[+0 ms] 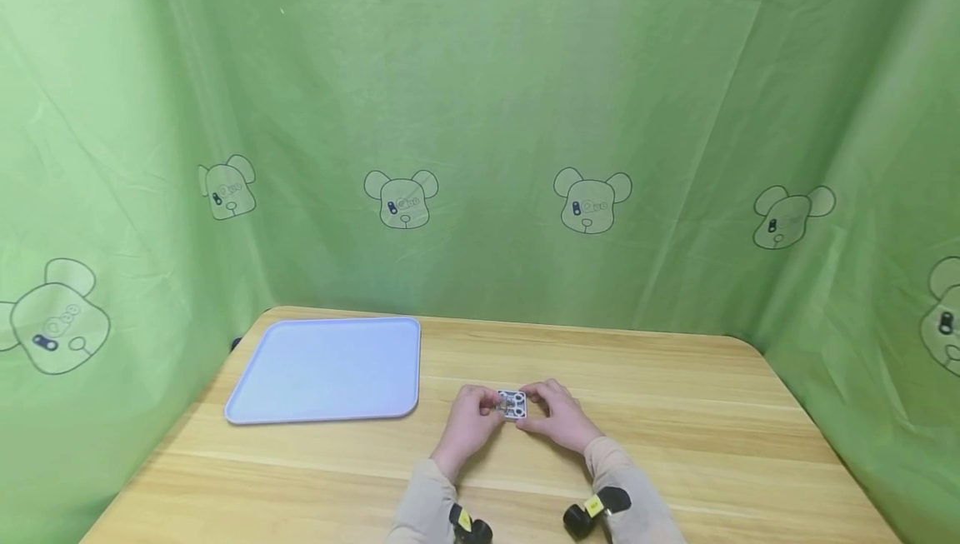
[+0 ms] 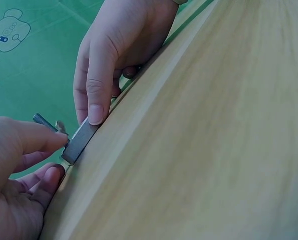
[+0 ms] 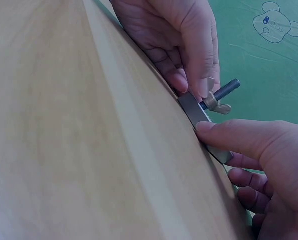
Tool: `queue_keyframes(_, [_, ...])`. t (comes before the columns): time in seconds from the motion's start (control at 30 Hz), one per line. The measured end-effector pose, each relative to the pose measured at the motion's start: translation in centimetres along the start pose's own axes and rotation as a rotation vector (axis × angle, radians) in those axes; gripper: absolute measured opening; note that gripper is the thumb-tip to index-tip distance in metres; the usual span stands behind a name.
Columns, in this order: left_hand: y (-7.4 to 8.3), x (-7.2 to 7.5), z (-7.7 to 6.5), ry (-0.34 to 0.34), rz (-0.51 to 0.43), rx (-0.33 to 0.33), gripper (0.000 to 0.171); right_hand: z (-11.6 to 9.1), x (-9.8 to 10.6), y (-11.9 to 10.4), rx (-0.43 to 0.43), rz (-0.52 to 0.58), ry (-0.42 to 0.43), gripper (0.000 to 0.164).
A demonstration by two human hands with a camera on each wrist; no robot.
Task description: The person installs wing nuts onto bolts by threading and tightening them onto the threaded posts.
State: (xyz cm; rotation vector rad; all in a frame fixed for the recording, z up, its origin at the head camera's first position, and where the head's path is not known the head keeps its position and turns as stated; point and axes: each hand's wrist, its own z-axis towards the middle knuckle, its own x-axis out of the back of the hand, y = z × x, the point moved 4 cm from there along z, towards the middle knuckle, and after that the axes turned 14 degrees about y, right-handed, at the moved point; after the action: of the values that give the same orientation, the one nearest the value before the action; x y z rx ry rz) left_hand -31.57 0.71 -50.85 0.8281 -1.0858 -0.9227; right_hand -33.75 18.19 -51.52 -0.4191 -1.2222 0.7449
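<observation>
A small square metal plate (image 1: 519, 411) with round holes lies on the wooden table between both hands. A threaded bolt (image 3: 229, 88) stands up from it, carrying a wing nut (image 3: 220, 106) low on the thread. My left hand (image 1: 470, 421) pinches the wing nut with its fingertips, close to the plate's left side. With thumb and fingers on opposite edges, my right hand (image 1: 561, 417) grips the plate from the right. The left fingers partly cover the nut in the head view.
A pale lilac tray (image 1: 330, 369) lies on the left of the wooden table (image 1: 675, 394). Green curtains (image 1: 487, 94) with bear heads hang around the back and sides. Both sleeves carry black wrist cameras (image 1: 577, 519).
</observation>
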Motion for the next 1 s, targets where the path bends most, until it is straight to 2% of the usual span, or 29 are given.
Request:
queue_keyframes(0.3, [0.03,0.06,0.00,0.003,0.048,-0.026,0.014,0.01,-0.04,0.03,0.006,-0.005,-0.004,0.053])
queue_keyframes(0.5, [-0.07,-0.01,-0.03,0.000,0.072,-0.020,0.013,-0.04,-0.02,0.01,0.009,-0.009,-0.005,0.054])
queue_keyframes(0.6, [-0.15,-0.09,0.00,0.003,0.059,-0.015,0.014,-0.04,-0.02,0.02,0.012,-0.011,-0.004,0.054])
queue_keyframes(0.8, [-0.24,-0.11,0.27,0.036,-0.046,0.042,0.018,0.00,-0.05,0.02,0.014,-0.010,0.002,0.054])
queue_keyframes(0.9, [-0.25,-0.06,0.35,0.047,-0.041,0.055,0.014,0.02,-0.04,0.00,0.013,-0.008,0.003,0.054])
queue_keyframes(1.0, [-0.21,0.00,0.34,0.053,-0.012,0.033,0.011,0.02,-0.04,-0.01,0.010,-0.007,0.002,0.054])
